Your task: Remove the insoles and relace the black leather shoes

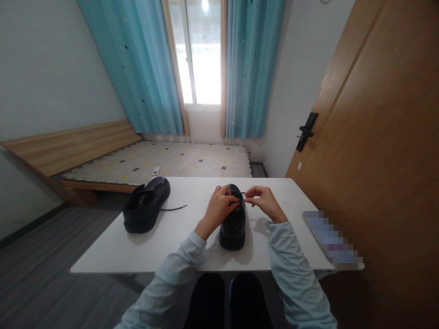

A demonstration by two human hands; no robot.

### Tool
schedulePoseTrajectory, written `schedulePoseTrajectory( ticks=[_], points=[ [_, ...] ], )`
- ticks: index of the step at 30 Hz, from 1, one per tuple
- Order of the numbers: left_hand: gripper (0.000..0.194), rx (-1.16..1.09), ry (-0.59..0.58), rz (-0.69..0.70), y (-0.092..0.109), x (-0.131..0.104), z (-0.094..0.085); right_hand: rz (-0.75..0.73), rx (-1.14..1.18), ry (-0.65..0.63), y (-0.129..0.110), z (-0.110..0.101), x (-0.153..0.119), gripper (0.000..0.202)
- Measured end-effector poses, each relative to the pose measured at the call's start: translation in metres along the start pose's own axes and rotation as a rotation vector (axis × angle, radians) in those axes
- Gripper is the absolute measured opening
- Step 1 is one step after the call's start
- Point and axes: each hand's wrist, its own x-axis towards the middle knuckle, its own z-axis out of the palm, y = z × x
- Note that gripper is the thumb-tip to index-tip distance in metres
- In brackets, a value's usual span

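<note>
A black shoe (232, 233) stands on the white table (195, 246) in front of me, its heel toward me and its toe pointing away. My left hand (219, 205) lies over the laced part of this shoe, its fingers closed at the laces; what exactly they pinch is too small to tell. Just right of the shoe, my right hand (262, 201) pinches a thin black shoelace (243, 193) between thumb and finger. A second black shoe (146, 208) rests at the table's left side, with a loose lace (174, 209) trailing right from it onto the tabletop.
A blurred flat item (331, 240) lies along the table's right edge. Beyond the table is a bed (192, 160) with a small white remote (156, 171) on it. A wooden door (370, 137) with a black handle stands close on the right.
</note>
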Motion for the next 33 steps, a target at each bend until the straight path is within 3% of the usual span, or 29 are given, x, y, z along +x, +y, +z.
schedulePoseTrajectory(
  ticks=[18,25,33],
  points=[
    [0.011,-0.007,-0.002,-0.029,0.0007,0.0006,0.0017,0.060,-0.043,-0.054,0.0042,0.0082,0.0007,0.033],
    [0.009,-0.018,-0.004,-0.038,-0.0009,0.0014,0.0041,0.018,-0.077,-0.050,0.0065,0.0083,0.0020,0.033],
    [0.006,-0.055,0.005,-0.040,-0.0013,0.0027,0.0048,0.010,-0.065,-0.142,0.0057,0.0074,-0.0003,0.038]
  ],
)
